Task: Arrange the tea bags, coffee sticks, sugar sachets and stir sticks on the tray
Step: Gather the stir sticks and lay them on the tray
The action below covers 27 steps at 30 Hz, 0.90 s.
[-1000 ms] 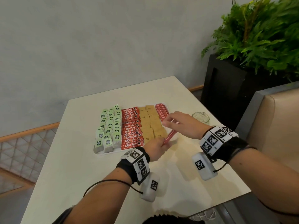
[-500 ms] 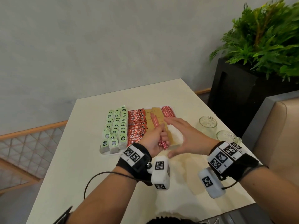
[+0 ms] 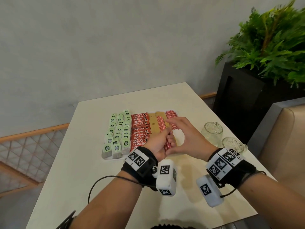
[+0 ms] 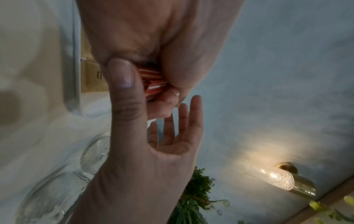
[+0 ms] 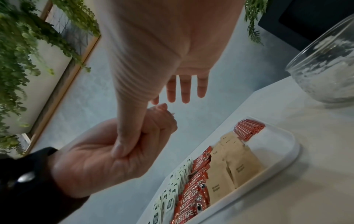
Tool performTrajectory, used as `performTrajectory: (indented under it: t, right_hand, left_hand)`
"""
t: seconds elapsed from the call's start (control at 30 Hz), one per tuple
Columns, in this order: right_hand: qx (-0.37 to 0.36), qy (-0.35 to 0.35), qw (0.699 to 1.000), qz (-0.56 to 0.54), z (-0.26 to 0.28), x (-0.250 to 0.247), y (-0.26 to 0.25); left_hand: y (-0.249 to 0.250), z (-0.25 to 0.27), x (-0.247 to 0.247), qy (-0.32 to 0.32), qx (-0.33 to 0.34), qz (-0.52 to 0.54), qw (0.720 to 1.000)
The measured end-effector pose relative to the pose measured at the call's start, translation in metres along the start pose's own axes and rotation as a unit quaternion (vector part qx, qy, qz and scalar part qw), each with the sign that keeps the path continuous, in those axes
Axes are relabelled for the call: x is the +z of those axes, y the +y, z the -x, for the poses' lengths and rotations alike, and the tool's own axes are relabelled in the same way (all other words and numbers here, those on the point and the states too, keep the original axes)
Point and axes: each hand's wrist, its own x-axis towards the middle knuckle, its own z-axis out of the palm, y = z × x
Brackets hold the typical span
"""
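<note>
A white tray (image 3: 105, 158) holds rows of green tea bags (image 3: 118, 129), red coffee sticks (image 3: 140, 128), brown sugar sachets (image 3: 153, 124) and, at its far right, a pile of red stir sticks (image 3: 171, 114). My left hand (image 3: 165, 142) grips a bundle of red-and-white stir sticks (image 3: 160, 124) over the sugar rows; the left wrist view shows the bundle's ends (image 4: 153, 80) in my fist. My right hand (image 3: 184, 134) is beside it with straight fingers, its thumb (image 5: 122, 136) resting on the left fist (image 5: 107, 163). The tray's near right part (image 5: 268, 154) is bare.
Two glass jars (image 3: 212, 131) (image 3: 233, 144) stand on the table (image 3: 74, 162) right of the tray. A black planter (image 3: 239, 100) with a fern and a padded bench (image 3: 288, 146) are at the right. A wooden rail runs along the wall at the left.
A second ago both hands held the bundle low at the tray's near right. The left hand has since raised it over the sugar rows, and the right hand let go and opened.
</note>
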Motion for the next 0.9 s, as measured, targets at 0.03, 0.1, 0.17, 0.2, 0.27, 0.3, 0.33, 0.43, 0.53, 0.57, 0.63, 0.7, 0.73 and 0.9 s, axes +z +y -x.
performTrajectory:
  t: [0.03,0.1,0.17,0.2,0.27,0.3,0.33,0.43,0.53,0.57,0.63,0.7,0.73,0.9]
  right_hand:
    - [0.007,-0.009,1.000,0.005,0.000,0.000,0.001]
    - [0.035,-0.037,0.999,-0.006,-0.001,-0.002,0.002]
    - [0.062,-0.038,0.997,-0.040,-0.005,-0.009,0.001]
    - [0.072,-0.021,0.996,-0.057,-0.008,-0.014,0.002]
    - [0.096,0.015,0.988,-0.116,-0.014,-0.023,0.002]
    - [0.108,0.019,0.982,-0.152,-0.017,-0.028,0.001]
    - [0.116,0.007,0.977,-0.180,-0.019,-0.032,0.000]
    - [0.116,-0.093,0.976,-0.161,-0.025,-0.042,-0.005]
    - [0.111,-0.077,0.982,-0.134,-0.032,-0.050,-0.011]
    - [0.112,-0.084,0.980,-0.142,-0.035,-0.053,-0.012]
    - [0.132,-0.129,0.972,-0.144,-0.036,-0.053,-0.016]
    - [0.147,-0.115,0.976,-0.115,-0.039,-0.051,-0.016]
    - [0.142,-0.080,0.982,-0.091,-0.040,-0.049,-0.015]
    - [0.088,-0.065,0.980,0.164,-0.042,-0.039,-0.014]
  left_hand:
    - [0.000,-0.001,0.000,0.000,0.003,-0.022,1.000]
    - [-0.001,-0.001,-0.003,-0.003,0.005,-0.084,0.996]
    - [-0.003,0.000,-0.006,-0.016,-0.009,-0.137,0.990]
    - [-0.005,0.001,-0.007,-0.025,-0.017,-0.155,0.988]
    - [-0.009,0.002,-0.006,-0.040,-0.030,-0.188,0.981]
    - [-0.011,0.003,-0.005,-0.046,-0.036,-0.200,0.978]
    - [-0.012,0.003,-0.004,-0.051,-0.041,-0.206,0.976]
    - [-0.013,0.001,-0.002,-0.065,-0.045,-0.206,0.975]
    - [-0.012,0.000,-0.003,-0.065,-0.045,-0.207,0.975]
    - [-0.012,0.000,-0.004,-0.064,-0.045,-0.212,0.974]
    - [-0.010,0.001,-0.005,-0.064,-0.044,-0.232,0.970]
    - [-0.010,0.003,-0.005,-0.067,-0.037,-0.263,0.962]
    - [-0.009,0.004,-0.005,-0.068,-0.033,-0.278,0.958]
    - [-0.004,0.005,0.005,-0.083,-0.019,-0.352,0.932]
